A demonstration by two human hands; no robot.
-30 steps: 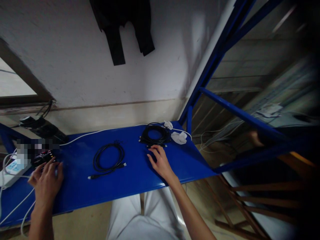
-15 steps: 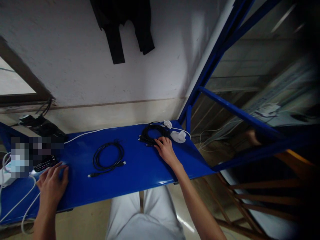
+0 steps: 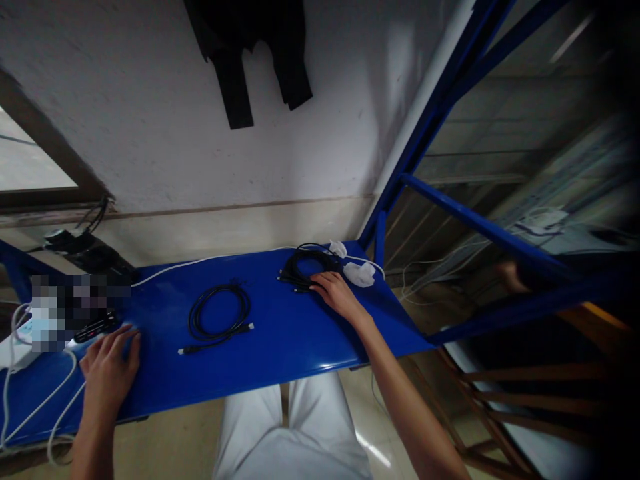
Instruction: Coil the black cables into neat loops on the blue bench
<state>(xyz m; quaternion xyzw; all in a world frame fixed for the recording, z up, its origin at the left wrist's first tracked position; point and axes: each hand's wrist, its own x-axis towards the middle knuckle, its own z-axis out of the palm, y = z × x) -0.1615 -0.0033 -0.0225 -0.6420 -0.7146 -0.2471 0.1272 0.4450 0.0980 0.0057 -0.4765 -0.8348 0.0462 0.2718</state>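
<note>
Head-cam view, looking down at a blue metal surface [image 3: 280, 347] set against a white wall. Landmark: a loosely coiled black cable [image 3: 217, 313] lying flat near the middle, both plug ends trailing toward you.

Your right hand [image 3: 339, 293] is right of that coil and a bit farther back, reaching out w/ its fingers [image 3: 323, 280] on the near edge of a second, tighter black cable bundle [image 3: 303, 270]. They're slightly curled over the strands; can't tell if they pinch one or just rest there. Just beyond the bundle, at the far right corner, sit white plug pieces [image 3: 359, 273].

Your left hand [image 3: 107, 373] is well left of the coil, palm down, fingers [image 3: 123, 337] spread flat on the surface, holding nothing; prob. bracing you while the other arm stretches. Just behind it is a small black device [image 3: 95, 328], w/ white cords [image 3: 40, 400] looping off the left edge.

A thin white cord [image 3: 200, 262] runs along the back, behind the coil. Black clothing [image 3: 250, 47] hangs on the wall above. Both cables are wound in rings, likely to keep them from tangling.
</note>
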